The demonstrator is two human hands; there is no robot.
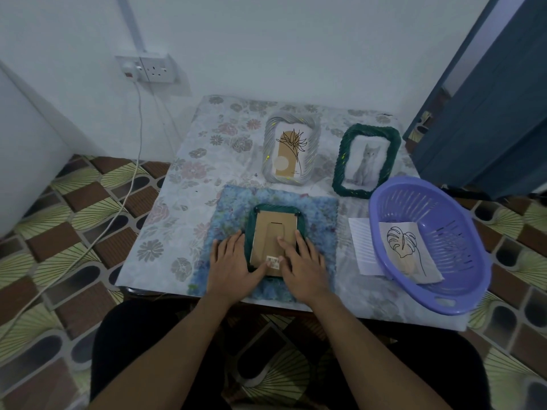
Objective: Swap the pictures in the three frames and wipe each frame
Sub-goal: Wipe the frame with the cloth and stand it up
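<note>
A green rope-twisted frame (276,209) is lying face down on a fuzzy blue cloth (319,214), its flat cardboard back (275,229) (barcode sticker at the near edge) facing up. Both hands are pressing on it with fingers spread flat: the left hand (231,261) is sitting along the left rim, thumb on the cardboard, and the right hand (302,261) is covering the near right corner. To the right, a slotted purple plastic basket (444,220) is holding a leaf line drawing (405,247).

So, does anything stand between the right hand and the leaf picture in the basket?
Only the near wall of the basket: the leaf picture lies inside, so the right hand, resting on the face-down frame, would likely reach over the rim. The white sheet lies flat.
</note>
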